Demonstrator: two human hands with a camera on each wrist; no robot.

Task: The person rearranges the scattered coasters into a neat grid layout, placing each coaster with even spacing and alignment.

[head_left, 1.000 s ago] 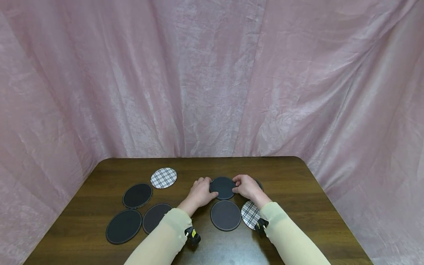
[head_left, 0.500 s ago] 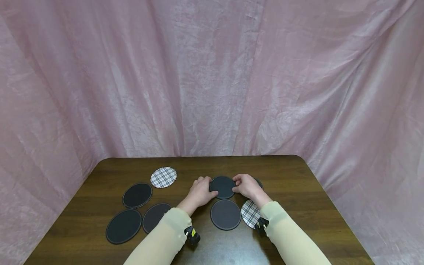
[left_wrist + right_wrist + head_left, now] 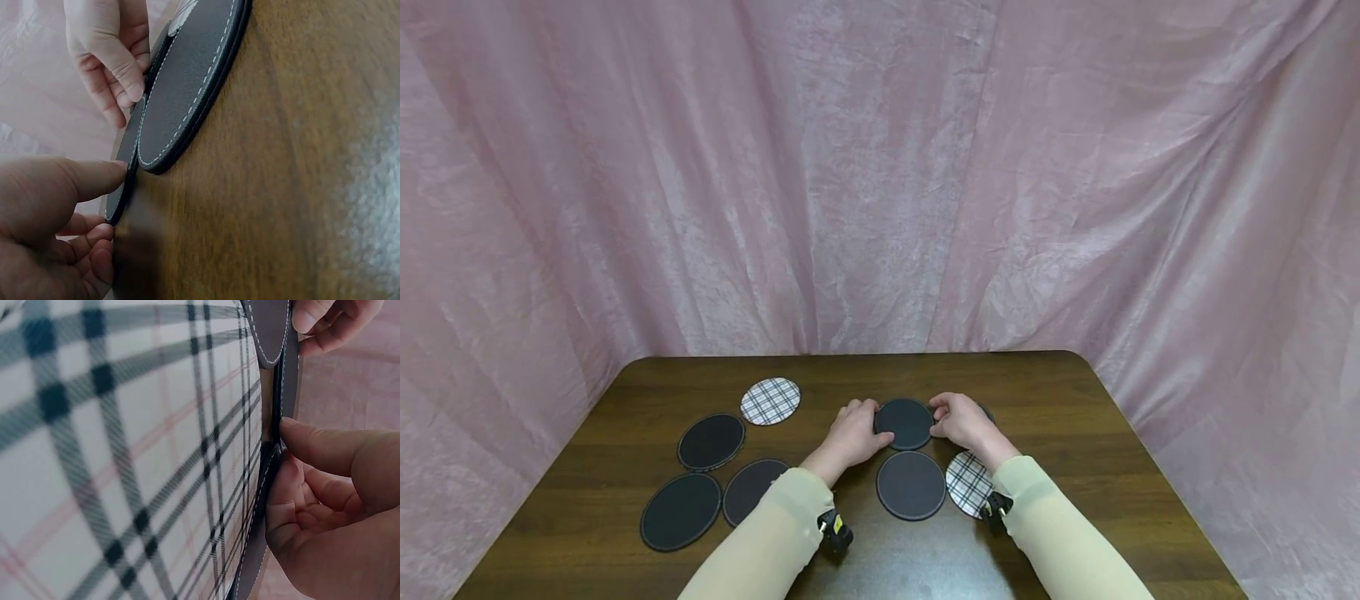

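In the head view, my left hand (image 3: 853, 435) holds the left edge of a round black coaster (image 3: 904, 423), thumb at its near side and fingers at its far side. The left wrist view shows the left thumb (image 3: 100, 178) on the coaster's rim. Beside its right edge is my right hand (image 3: 962, 419), fingers loosely curled, with nothing visibly gripped. In the right wrist view the right thumb tip (image 3: 294, 434) is at the coaster's rim. A dark coaster (image 3: 912, 486) lies just nearer, with a plaid coaster (image 3: 967, 482) to its right, partly behind the right wrist.
Another dark coaster (image 3: 988, 412) is mostly hidden behind the right hand. At left on the wooden table (image 3: 1075, 517) lie a plaid coaster (image 3: 771, 402) and black coasters (image 3: 711, 442), (image 3: 681, 512), plus one (image 3: 752, 490) partly under the left sleeve. A pink curtain (image 3: 880, 183) hangs behind.
My right hand has shifted slightly right, its fingertips drawing back from the coaster's edge. The left hand and the coasters stay in place.
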